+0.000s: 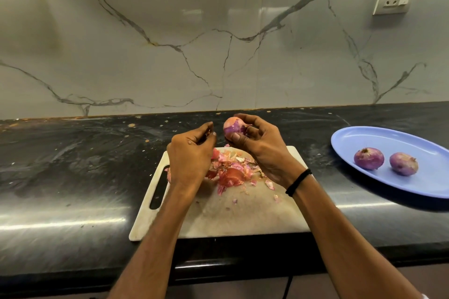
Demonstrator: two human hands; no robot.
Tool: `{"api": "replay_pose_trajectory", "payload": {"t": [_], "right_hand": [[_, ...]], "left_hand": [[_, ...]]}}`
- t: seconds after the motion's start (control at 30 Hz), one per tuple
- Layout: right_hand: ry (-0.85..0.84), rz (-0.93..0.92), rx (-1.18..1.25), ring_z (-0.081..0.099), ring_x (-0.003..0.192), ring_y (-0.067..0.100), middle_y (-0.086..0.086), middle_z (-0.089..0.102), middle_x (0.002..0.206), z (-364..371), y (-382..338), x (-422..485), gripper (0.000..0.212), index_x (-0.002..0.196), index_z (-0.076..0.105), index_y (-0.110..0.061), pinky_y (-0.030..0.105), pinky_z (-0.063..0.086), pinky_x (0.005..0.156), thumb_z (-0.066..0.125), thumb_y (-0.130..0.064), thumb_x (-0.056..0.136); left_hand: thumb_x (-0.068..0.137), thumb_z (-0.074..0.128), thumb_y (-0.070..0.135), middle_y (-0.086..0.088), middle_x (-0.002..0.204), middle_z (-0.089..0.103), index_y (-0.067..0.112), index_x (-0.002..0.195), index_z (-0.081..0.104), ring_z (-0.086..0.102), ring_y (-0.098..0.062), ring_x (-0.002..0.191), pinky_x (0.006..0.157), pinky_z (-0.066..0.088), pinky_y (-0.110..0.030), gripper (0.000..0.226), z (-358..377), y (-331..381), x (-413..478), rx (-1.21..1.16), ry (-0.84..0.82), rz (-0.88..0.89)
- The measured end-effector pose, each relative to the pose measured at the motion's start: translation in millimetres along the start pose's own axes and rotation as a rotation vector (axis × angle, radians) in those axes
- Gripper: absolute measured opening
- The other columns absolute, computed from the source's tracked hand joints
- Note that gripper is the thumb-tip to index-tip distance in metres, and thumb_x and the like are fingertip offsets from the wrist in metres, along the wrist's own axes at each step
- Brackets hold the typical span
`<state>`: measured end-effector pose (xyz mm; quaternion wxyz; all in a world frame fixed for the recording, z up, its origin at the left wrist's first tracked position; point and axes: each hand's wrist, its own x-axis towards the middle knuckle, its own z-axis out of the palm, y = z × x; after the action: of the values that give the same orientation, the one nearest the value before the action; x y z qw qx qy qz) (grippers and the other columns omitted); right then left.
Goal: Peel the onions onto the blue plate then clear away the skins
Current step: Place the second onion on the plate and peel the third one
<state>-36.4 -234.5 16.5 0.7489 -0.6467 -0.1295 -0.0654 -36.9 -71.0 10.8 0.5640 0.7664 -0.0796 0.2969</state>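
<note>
Purple, half-peeled, an onion (pixel 233 126) is gripped by the right hand (pixel 262 150) over the board's (pixel 243 216) far edge; a skin scrap (pixel 208 132) is pinched by the left hand (pixel 189 155). Skins (pixel 233 170) are heaped on the board, two onions (pixel 368 158) laid on the blue plate (pixel 413 182) at the bench's (pixel 73 165) right.

One head-worn wide-angle view looks forward and down, close over the board (pixel 243 216); wall (pixel 218 31) at twelve o'clock, plate (pixel 398 143) at three.
</note>
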Motion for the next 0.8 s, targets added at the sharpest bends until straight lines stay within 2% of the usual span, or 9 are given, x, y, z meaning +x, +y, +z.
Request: {"api": "replay_pose_trajectory", "payload": {"t": [0.07,0.17,0.4,0.6,0.7,0.8], "right_hand": [[0.0,-0.024,-0.101,0.065,0.112,0.024,0.009,0.065,0.121,-0.9,1.6,-0.1,0.053,0.13,0.058,-0.012,0.044,0.055,0.096,0.075,-0.003,0.081],[-0.002,-0.046,-0.13,0.065,0.113,0.021,0.009,0.065,0.122,-2.1,0.5,-0.5,0.052,0.132,0.058,-0.014,0.034,0.056,0.094,0.073,-0.001,0.084],[0.012,-0.026,-0.046,0.068,0.108,0.022,0.009,0.069,0.116,-1.4,-2.4,-1.1,0.055,0.131,0.057,-0.01,0.036,0.057,0.091,0.074,-0.011,0.079],[0.016,-0.038,-0.094,0.067,0.111,0.022,0.01,0.068,0.119,-3.0,-0.2,-1.1,0.056,0.132,0.058,-0.009,0.04,0.056,0.094,0.074,-0.015,0.078],[0.005,-0.048,-0.128,0.066,0.112,0.02,0.009,0.067,0.121,-4.3,1.1,-0.4,0.054,0.133,0.058,-0.009,0.04,0.056,0.095,0.073,-0.013,0.081],[0.0,-0.046,-0.136,0.066,0.113,0.02,0.009,0.068,0.121,-4.0,1.3,-0.9,0.059,0.133,0.058,-0.01,0.04,0.056,0.095,0.073,-0.02,0.077]], "left_hand": [[0.09,0.072,0.016,0.008,0.112,0.072,0.017,0.122,0.069,0.067,0.01,0.088,0.077,0.052,-0.009,0.033,-0.7,1.9,1.0,-0.084,-0.048,-0.001],[0.089,0.073,0.016,0.009,0.111,0.073,0.018,0.121,0.069,0.069,0.002,0.099,0.086,0.054,-0.016,0.032,-3.3,4.7,1.6,-0.195,-0.126,-0.01],[0.086,0.074,0.021,0.001,0.106,0.075,0.014,0.117,0.072,0.073,-0.009,0.095,0.087,0.06,-0.033,0.032,-4.9,4.9,-0.5,-0.204,-0.186,-0.011],[0.084,0.075,0.019,0.0,0.104,0.076,0.012,0.114,0.072,0.073,-0.007,0.092,0.085,0.06,-0.03,0.031,-4.2,4.9,-1.0,-0.184,-0.173,-0.018],[0.083,0.076,0.017,0.001,0.101,0.076,0.012,0.112,0.073,0.073,-0.005,0.091,0.084,0.059,-0.026,0.03,-4.0,5.3,-0.7,-0.183,-0.167,-0.031],[0.082,0.077,0.018,0.002,0.1,0.076,0.013,0.111,0.074,0.073,-0.004,0.089,0.082,0.058,-0.021,0.029,-3.5,5.3,-1.6,-0.186,-0.153,-0.028]]}}
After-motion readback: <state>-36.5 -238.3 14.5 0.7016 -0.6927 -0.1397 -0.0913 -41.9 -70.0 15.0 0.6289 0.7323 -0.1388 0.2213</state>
